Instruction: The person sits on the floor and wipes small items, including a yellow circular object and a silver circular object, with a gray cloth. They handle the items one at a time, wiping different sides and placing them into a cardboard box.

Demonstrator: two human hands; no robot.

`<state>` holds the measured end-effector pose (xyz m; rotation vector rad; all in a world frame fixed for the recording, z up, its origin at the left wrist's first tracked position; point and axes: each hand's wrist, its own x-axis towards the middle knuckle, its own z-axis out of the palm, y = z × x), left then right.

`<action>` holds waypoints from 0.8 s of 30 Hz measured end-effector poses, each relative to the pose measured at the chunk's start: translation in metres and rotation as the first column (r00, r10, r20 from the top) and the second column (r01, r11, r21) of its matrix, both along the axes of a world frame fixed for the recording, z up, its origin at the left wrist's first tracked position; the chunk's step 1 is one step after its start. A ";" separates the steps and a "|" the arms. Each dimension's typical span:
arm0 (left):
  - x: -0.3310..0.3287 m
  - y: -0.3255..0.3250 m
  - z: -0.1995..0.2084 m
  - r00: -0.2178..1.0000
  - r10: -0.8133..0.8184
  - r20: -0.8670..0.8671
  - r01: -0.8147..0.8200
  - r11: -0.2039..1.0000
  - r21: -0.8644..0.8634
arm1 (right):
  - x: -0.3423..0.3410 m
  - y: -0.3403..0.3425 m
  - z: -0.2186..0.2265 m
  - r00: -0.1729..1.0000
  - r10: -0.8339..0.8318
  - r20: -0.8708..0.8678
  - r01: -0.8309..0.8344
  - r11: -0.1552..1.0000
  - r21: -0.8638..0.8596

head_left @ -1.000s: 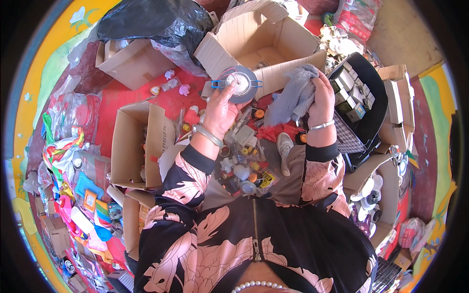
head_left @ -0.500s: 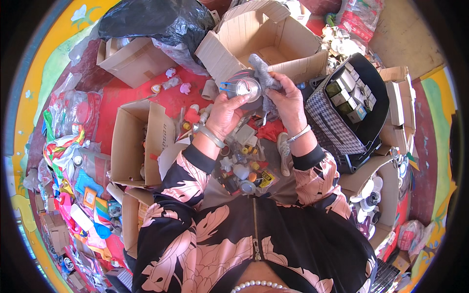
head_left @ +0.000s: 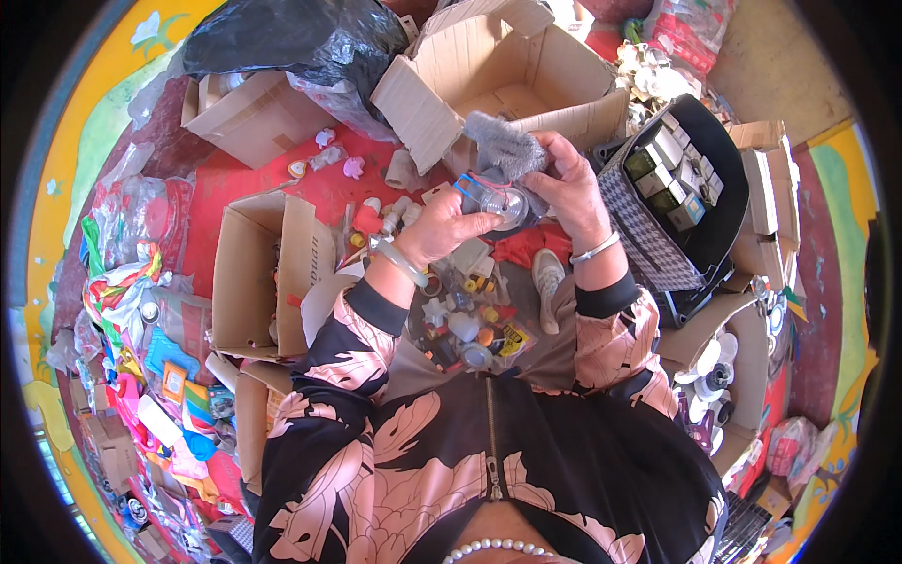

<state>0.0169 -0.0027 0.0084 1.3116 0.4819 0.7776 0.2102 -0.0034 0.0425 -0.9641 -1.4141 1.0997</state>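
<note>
My left hand grips the side of a round silvery and clear piece with a blue edge part and a thin red line on it; I cannot make out its exact kind. A fuzzy grey cloth is bunched in my right hand, its fingers closed round it. The cloth lies over the far right side of the round piece and touches it. Below my hands, a pile of small plastic parts and bottles lies between my legs, next to a light shoe.
Ahead stands a large open cardboard box. On the right is a black bin with a checked side, holding small boxes. A tall open carton stands at left, near a heap of colourful plastic. A black bag lies far left.
The round piece has moved a little right and nearer and is tilted differently. The grey cloth has shifted over its far side. Both hands have moved slightly right.
</note>
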 end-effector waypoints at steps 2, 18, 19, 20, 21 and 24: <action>-0.003 0.000 -0.002 0.989 -0.123 -0.079 0.120 0.992 -0.044 | 0.005 -0.003 0.007 0.985 0.152 0.078 -0.143 0.984 -0.110; -0.003 0.003 -0.012 0.990 -0.106 0.096 0.124 0.971 -0.203 | 0.010 -0.003 0.009 0.975 0.196 -0.109 -0.217 0.943 -0.250; -0.002 0.002 -0.009 0.989 -0.083 0.119 0.106 0.972 -0.209 | 0.008 -0.005 0.010 0.975 0.182 -0.128 -0.210 0.944 -0.254; -0.002 0.001 -0.005 0.988 -0.059 0.142 0.089 0.972 -0.216 | 0.007 -0.005 0.010 0.975 0.168 -0.146 -0.202 0.945 -0.257; -0.001 0.000 -0.002 0.986 -0.035 0.164 0.072 0.972 -0.224 | 0.009 -0.004 0.008 0.977 0.152 -0.148 -0.187 0.949 -0.254; -0.005 0.005 -0.005 0.944 0.164 0.287 -0.067 0.945 -0.321 | 0.012 0.000 0.001 0.983 0.115 -0.143 -0.148 0.957 -0.250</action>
